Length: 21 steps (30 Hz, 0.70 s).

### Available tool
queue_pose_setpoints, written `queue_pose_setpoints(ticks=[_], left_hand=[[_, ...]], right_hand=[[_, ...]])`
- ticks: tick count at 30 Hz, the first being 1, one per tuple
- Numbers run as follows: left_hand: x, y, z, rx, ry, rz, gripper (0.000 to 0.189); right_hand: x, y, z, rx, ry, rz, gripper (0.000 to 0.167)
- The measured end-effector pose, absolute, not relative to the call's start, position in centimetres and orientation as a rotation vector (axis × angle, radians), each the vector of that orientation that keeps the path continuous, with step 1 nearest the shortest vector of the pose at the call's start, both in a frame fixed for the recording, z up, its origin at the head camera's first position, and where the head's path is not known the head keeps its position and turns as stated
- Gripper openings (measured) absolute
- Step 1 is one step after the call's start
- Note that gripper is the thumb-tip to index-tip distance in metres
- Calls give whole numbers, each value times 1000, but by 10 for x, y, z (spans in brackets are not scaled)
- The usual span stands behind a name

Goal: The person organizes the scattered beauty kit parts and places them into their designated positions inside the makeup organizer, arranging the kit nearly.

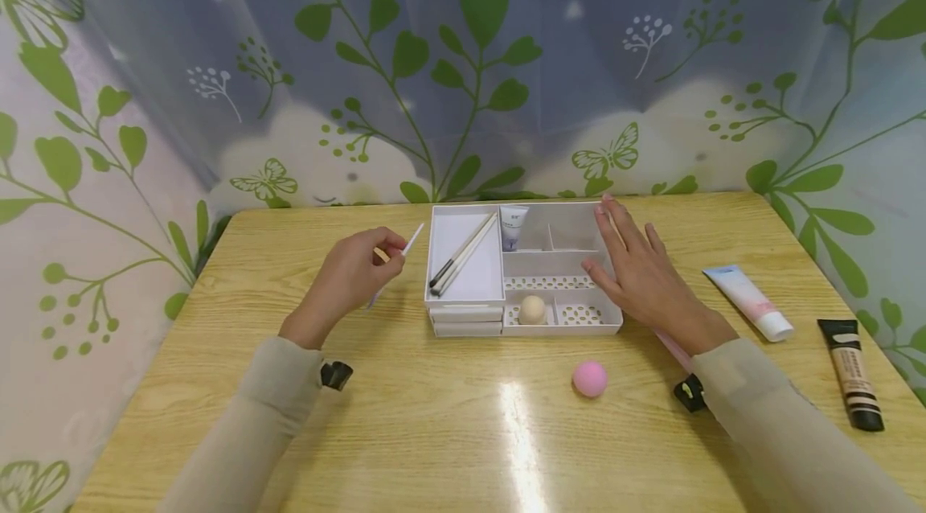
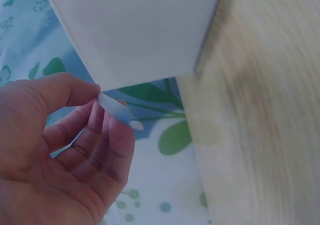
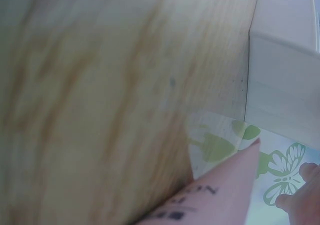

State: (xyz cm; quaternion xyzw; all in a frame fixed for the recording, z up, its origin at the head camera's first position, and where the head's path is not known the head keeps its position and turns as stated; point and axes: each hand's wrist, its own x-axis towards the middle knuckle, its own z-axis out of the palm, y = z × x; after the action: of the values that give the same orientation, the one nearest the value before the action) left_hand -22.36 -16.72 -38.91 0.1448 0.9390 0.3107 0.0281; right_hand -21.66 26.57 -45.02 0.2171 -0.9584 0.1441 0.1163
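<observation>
A slim white stick [image 1: 413, 238] is pinched between the thumb and fingers of my left hand [image 1: 352, 272], left of the white organizer [image 1: 563, 330]. In the left wrist view the pale end of the stick [image 2: 119, 111] points out past the fingertips. My right hand [image 1: 640, 272] lies with fingers extended over the organizer's right edge. Two makeup brushes [image 1: 463, 256] lie in its left top tray. A small white tube [image 1: 513, 225] stands in a back compartment, and a beige sponge ball [image 1: 532, 309] sits in a front one.
A pink ball [image 1: 590, 379] lies in front of the organizer. Partly under my right forearm is a pink tube [image 3: 205, 197]. A white-and-pink tube [image 1: 748, 302] and a black-and-beige tube [image 1: 851, 373] lie at the right. Patterned cloth [image 1: 405, 95] hangs behind the wooden table [image 1: 405, 416].
</observation>
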Motion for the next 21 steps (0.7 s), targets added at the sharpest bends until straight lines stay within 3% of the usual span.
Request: queue_pose_setpoints(ticks=[21], left_hand=[[-222, -135, -364, 494, 2924, 998, 25]], right_hand=[[-217, 266, -452, 641, -2781, 425, 85]])
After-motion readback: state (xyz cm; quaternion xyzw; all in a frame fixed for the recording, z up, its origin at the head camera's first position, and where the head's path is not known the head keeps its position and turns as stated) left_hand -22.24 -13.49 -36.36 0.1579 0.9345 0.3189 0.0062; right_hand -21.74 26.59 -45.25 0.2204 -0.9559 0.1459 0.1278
